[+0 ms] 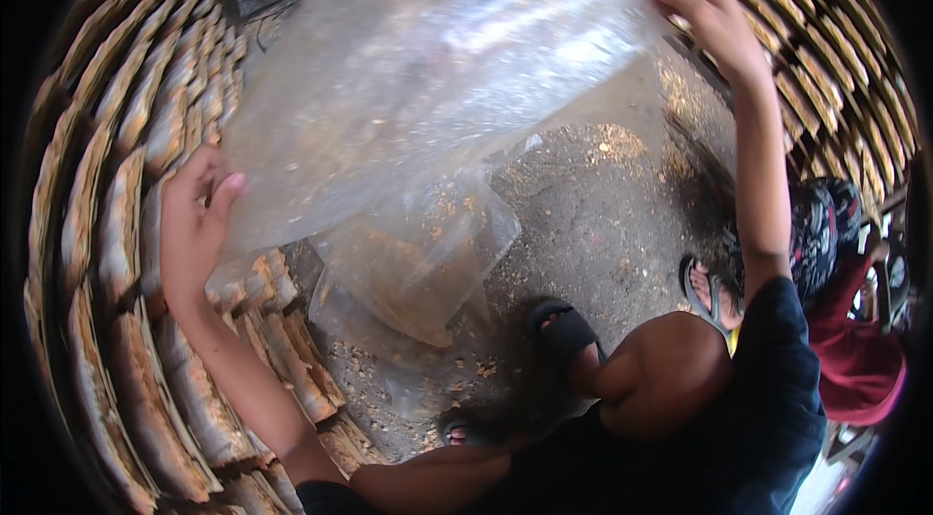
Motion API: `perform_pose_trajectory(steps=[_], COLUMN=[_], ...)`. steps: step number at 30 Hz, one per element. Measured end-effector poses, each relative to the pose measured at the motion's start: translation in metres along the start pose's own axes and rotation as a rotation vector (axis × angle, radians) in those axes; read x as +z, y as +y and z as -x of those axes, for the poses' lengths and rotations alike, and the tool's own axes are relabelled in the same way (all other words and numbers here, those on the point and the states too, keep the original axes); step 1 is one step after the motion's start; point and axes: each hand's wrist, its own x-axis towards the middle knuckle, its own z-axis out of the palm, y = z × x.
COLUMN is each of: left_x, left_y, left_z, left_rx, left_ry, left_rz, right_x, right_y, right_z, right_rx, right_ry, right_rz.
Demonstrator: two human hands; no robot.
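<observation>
Clear plastic, creased and shiny, spans the space between the two hands as one broad plastic sheet (418,97), its far part running out beyond them to the upper edge of the view. The left hand (197,214), low on the near side, is curled nearly closed, thumb against fingers, and appears to pinch the sheet's edge; the right hand (714,29), reaching farther forward and higher, bends its fingers over the opposite edge, though blur hides the exact grip. Holding it at two well-parted points probably keeps the thin film spread rather than letting it fold on itself, and the raised arms seem to lift it clear of the ground. Below and between the hands, more crumpled plastic (418,267) lies on the floor (593,214); I cannot tell whether it joins the sheet. Pale crumbs (617,141) are scattered there, nearer the right hand. Rough-edged slabs (121,214) stand in close rows beside the left hand, perhaps leaned together to save room, with similar rows (797,78) beyond the right. Below the right hand, a co-worker's sandalled foot (709,287) rests near the right forearm.
</observation>
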Motion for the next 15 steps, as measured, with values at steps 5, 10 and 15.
perform_pose_trajectory(steps=[5,10,15], left_x=[0.008,0.025,0.044], left_y=[-0.009,-0.026,-0.041], left_z=[-0.005,-0.007,-0.007], left_rx=[-0.195,-0.131,-0.141], left_ry=[-0.039,-0.039,-0.043], left_rz=[0.048,-0.105,-0.101], right_x=[0.026,0.089,0.150], right_y=[0.029,0.107,0.172], right_z=[-0.009,0.023,0.069], right_rx=[-0.061,-0.027,0.174], right_ry=[-0.261,-0.456,-0.547], right_rz=[-0.188,-0.371,-0.552])
